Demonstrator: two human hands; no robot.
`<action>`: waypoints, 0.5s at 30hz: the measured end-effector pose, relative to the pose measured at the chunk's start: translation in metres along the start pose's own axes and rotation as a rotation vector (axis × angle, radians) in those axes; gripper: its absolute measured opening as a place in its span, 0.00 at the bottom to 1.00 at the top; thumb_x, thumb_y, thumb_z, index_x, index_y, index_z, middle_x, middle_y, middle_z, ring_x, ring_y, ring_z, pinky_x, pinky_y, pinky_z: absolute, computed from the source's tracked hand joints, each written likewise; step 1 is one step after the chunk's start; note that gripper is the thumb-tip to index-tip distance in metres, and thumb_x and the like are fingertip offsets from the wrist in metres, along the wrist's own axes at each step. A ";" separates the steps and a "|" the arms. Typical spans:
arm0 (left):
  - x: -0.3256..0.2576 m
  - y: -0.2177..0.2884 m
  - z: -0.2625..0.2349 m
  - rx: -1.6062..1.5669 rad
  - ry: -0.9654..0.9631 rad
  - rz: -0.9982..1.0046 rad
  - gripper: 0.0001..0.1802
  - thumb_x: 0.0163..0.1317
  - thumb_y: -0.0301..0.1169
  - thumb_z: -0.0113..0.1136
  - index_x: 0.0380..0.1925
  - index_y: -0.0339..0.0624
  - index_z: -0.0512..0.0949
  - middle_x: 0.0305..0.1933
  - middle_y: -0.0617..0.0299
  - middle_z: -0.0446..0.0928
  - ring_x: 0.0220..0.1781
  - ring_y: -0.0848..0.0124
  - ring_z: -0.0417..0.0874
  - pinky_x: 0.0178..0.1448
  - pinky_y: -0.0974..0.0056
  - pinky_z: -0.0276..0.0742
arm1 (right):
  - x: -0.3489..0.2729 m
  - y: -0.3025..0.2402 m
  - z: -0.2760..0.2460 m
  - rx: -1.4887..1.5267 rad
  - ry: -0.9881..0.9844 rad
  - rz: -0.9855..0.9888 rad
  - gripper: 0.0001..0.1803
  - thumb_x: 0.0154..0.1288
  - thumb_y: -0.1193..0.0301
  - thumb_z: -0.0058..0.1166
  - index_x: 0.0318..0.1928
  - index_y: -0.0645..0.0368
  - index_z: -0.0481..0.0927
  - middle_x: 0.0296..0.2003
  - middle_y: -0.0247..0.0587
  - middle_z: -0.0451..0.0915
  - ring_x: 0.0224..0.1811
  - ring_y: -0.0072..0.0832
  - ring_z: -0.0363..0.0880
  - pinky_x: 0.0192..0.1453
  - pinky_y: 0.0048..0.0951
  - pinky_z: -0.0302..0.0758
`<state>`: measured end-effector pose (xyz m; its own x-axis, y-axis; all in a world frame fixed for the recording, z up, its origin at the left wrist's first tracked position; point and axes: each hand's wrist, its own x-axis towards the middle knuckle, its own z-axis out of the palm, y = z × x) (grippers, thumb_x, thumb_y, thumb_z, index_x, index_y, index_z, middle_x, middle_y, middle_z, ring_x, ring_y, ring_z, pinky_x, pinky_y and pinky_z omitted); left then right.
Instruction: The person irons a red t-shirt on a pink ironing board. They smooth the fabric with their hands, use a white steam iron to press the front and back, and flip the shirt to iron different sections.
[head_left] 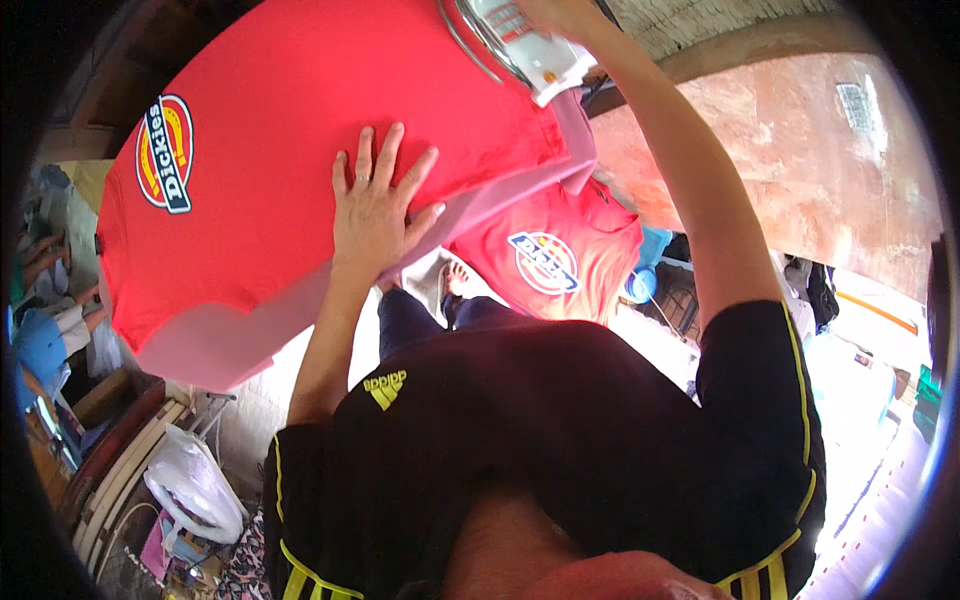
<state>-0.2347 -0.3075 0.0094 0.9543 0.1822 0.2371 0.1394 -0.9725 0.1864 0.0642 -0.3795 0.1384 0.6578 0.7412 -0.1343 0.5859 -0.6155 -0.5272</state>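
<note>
A red T-shirt (300,130) with a round printed emblem is spread over a pink-covered ironing surface (225,345). My left hand (378,205) lies flat on the shirt near its close edge, fingers spread, a ring on one finger. At the top of the view, my right hand (562,16) grips a white and silver iron (525,55), which rests on the shirt's far right part. The picture's upper edge cuts off some of that hand and the iron's handle.
Another red shirt (560,250) with an emblem hangs or lies below the surface's right side. A white plastic bag (195,485) sits at lower left beside stacked boards (125,470). A person in blue (40,345) is at far left. A reddish panel (790,160) stands at right.
</note>
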 end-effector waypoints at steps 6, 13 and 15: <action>0.001 -0.001 0.016 0.025 0.079 -0.006 0.35 0.67 0.54 0.48 0.70 0.51 0.63 0.77 0.57 0.53 0.77 0.52 0.55 0.74 0.36 0.48 | -0.113 0.081 0.039 0.148 0.355 -0.402 0.20 0.70 0.63 0.51 0.55 0.64 0.74 0.49 0.57 0.77 0.53 0.50 0.75 0.59 0.42 0.69; 0.003 0.002 0.017 0.091 0.065 -0.042 0.36 0.67 0.50 0.48 0.71 0.46 0.60 0.78 0.57 0.52 0.78 0.53 0.53 0.75 0.38 0.48 | -0.070 0.088 0.044 -0.176 0.382 -0.588 0.23 0.71 0.58 0.46 0.53 0.67 0.74 0.41 0.60 0.80 0.42 0.50 0.79 0.48 0.45 0.74; 0.001 0.002 0.020 0.086 0.091 -0.055 0.37 0.67 0.52 0.49 0.71 0.46 0.60 0.78 0.55 0.52 0.78 0.52 0.52 0.75 0.38 0.48 | -0.037 0.079 0.055 -0.195 0.342 -0.510 0.30 0.73 0.52 0.41 0.53 0.71 0.71 0.37 0.67 0.81 0.32 0.52 0.84 0.37 0.47 0.79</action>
<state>-0.2277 -0.3124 -0.0087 0.9171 0.2440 0.3153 0.2165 -0.9689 0.1200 0.0605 -0.4408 0.0554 0.3687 0.8461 0.3850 0.9190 -0.2697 -0.2874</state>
